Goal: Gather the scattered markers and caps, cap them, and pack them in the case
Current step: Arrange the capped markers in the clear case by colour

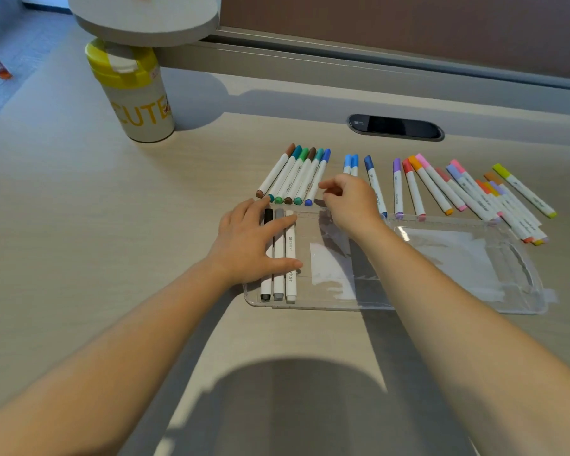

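Capping looks done but packing has barely begun: three markers (278, 255) lie in the clear case (441, 258) under the flat left hand (250, 245), the right hand (349, 200) loosely curled and empty, the remaining markers (441, 192) on the counter (112, 258).

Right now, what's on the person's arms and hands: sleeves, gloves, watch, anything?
Nothing visible. The left hand and right hand are bare, with no gloves, rings or watch. Both forearms are uncovered up to the frame edge, with no sleeves or markings in view.

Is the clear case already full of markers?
No, the clear case holds only three markers at its left end, under the left hand.
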Action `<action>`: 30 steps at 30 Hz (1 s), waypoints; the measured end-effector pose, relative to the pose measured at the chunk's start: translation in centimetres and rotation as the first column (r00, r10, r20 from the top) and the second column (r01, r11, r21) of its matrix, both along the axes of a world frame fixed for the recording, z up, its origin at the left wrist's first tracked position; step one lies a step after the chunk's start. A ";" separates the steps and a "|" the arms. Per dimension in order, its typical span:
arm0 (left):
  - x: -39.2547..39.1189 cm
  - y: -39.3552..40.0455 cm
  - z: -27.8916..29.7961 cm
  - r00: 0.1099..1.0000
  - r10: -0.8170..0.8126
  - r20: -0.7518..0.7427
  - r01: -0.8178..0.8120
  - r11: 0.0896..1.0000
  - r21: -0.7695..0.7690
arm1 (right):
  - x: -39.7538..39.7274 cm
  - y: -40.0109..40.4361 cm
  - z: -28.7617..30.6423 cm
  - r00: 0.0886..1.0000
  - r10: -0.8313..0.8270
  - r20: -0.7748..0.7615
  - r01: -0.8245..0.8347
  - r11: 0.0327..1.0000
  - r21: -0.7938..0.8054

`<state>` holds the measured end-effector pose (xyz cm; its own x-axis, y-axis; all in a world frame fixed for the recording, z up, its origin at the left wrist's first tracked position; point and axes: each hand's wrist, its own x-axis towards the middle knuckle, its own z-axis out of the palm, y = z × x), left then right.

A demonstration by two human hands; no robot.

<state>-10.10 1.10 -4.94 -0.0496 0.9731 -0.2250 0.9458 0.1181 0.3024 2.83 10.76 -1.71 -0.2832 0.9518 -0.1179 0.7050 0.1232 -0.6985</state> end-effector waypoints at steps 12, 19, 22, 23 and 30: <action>-4.9 -1.0 -0.2 0.978 0.075 0.197 -0.089 0.994 0.065 | -5.0 2.6 -0.4 0.963 0.032 0.268 -0.059 0.994 0.096; -5.7 -1.1 -0.2 0.890 0.111 0.442 -0.206 0.963 0.173 | -7.5 3.8 0.2 0.871 -0.017 0.492 -0.002 0.999 0.038; -5.8 -1.1 -0.5 0.897 0.109 0.429 -0.203 0.962 0.181 | -7.9 4.2 0.3 0.852 -0.016 0.524 0.012 1.000 0.010; -5.9 -1.1 -0.5 0.899 0.111 0.423 -0.203 0.963 0.178 | -8.0 4.3 0.4 0.848 -0.012 0.530 0.015 1.000 0.000; -5.7 -1.1 -0.3 0.898 0.126 0.423 -0.213 0.963 0.164 | -8.2 4.3 -0.1 0.883 -0.076 0.464 0.067 0.997 0.036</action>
<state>-15.83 0.00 -5.29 -0.1645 0.9844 -0.0619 0.7070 0.1615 0.6885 -5.39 15.06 -1.81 -0.1316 0.9706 -0.2014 0.9555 0.0701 -0.2866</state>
